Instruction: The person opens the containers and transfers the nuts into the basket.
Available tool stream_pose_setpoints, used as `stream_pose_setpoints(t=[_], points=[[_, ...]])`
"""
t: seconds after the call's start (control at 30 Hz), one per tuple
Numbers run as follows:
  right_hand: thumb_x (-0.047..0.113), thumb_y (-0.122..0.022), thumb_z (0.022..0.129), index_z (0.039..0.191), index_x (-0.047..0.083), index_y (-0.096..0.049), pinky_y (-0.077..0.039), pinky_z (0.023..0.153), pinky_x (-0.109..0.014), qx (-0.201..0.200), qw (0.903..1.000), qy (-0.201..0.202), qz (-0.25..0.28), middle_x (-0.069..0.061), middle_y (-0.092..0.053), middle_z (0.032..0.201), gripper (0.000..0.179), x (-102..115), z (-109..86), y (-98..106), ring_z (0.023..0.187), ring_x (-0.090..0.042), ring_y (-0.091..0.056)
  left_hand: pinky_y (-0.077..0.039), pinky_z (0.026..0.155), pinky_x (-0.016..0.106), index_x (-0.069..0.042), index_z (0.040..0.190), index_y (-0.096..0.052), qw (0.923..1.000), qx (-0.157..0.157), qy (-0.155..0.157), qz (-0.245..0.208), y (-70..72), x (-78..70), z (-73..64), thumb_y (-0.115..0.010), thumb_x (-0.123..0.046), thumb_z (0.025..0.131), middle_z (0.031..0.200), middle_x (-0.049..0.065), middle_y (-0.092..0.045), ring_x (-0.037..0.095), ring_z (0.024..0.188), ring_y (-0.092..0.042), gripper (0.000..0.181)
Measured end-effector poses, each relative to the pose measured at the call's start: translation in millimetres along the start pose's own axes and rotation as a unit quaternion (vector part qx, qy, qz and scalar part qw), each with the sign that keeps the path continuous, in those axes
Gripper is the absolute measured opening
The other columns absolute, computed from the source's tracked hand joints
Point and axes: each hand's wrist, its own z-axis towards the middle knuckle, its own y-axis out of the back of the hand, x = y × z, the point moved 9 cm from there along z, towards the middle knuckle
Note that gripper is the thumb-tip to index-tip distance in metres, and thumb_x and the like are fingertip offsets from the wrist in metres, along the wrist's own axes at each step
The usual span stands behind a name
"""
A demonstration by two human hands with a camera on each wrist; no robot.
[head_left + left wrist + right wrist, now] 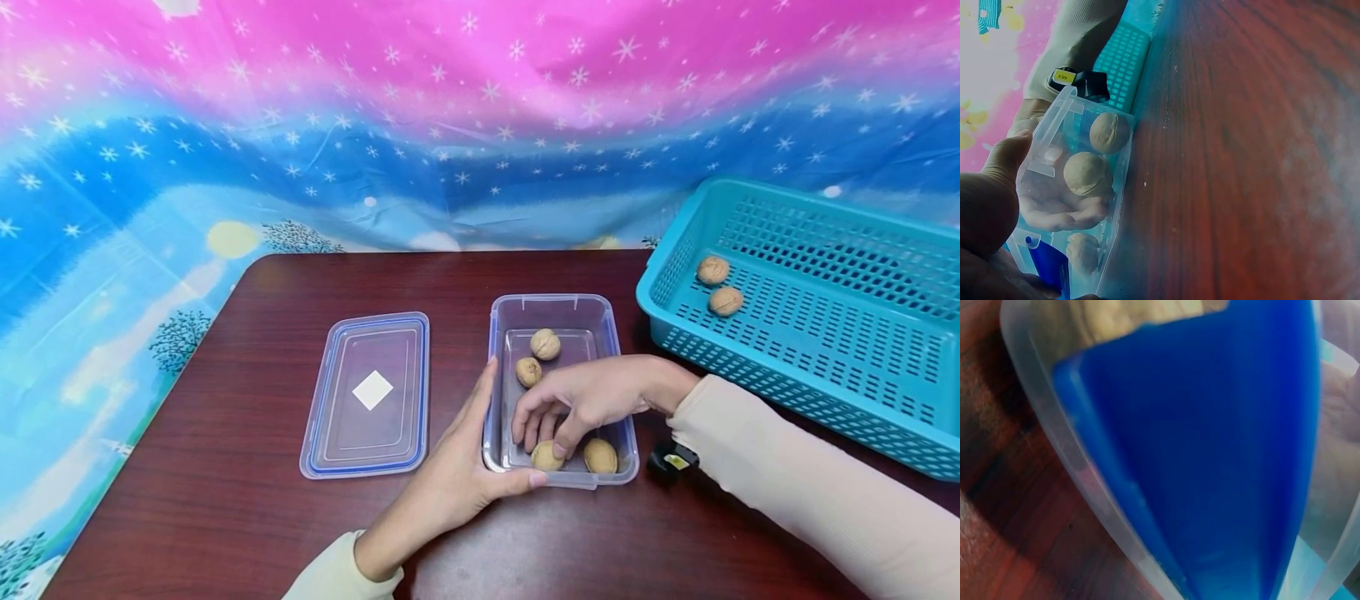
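A clear plastic container [555, 310] with blue side clips stands lidless on the table. My left hand [457, 475] holds its near left corner, thumb over the near rim and fingers along the left wall. My right hand [592, 396] reaches down inside, thumb and curled fingers at a walnut [547, 456] by the near wall. Beside that one lies another walnut [601, 457] in the near right corner. Farther back in the container are two more walnuts, one at the left wall [528, 372]. In the right wrist view a blue clip [1191, 450] hides most of the inside.
Left of the container lies its clear lid [322, 417] with a blue seal and a white label. A turquoise basket [825, 333] at the right holds two walnuts [726, 301]. A black device [672, 461] sits at the right wrist. Behind the table hangs a patterned cloth [420, 125].
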Motion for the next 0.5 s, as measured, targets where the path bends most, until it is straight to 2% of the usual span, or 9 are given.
stream_pose_setpoints(t=[0.5], points=[[-0.005, -0.071, 0.090, 0.121, -0.005, -0.066, -0.054, 0.091, -0.024, 0.005, 0.9992, 0.037, 0.015, -0.005, -0.071, 0.108, 0.031, 2.7, 0.6, -1.0, 0.099, -0.013, -0.066, -0.027, 0.127, 0.049, -0.034, 0.169, 0.001, 0.9998, 0.000, -0.017, -0.013, 0.2, -1.0, 1.1, -0.094, -0.041, 0.076, 0.176, -0.009, -0.008, 0.015, 0.158, -0.025, 0.133]])
